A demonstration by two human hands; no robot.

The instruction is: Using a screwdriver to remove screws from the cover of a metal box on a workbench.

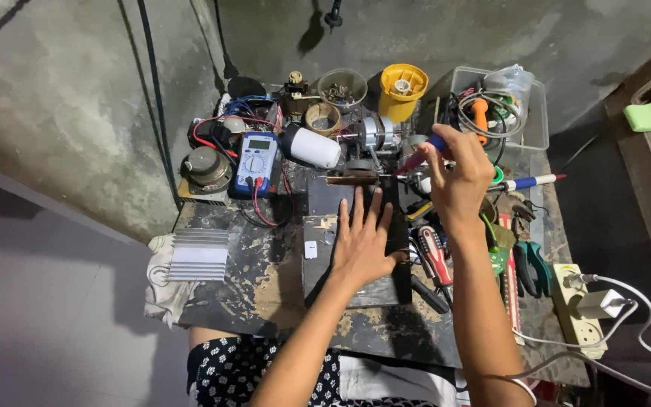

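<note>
I see left hand (361,245) flat, fingers spread, pinning dark plate (340,279) mid-worktop (265,294). Right hand (457,177) fingers closed on iron (425,153), tip at motor (374,136) behind plate. Joint work looks underway; finish not visible.

A dark, flat rectangular board (318,260) lies on the worn workbench, long side running away from the person, its surface scuffed and bearing a small white patch near the left edge — the left hand (362,245) rests flat on it, fingers spread and pointing away. Just beyond its far end sits a small motor assembly (371,143), metal and upright. The right hand (457,177) pinches a blue-and-red-handled tool (425,153) — angled down-left toward that motor
</note>
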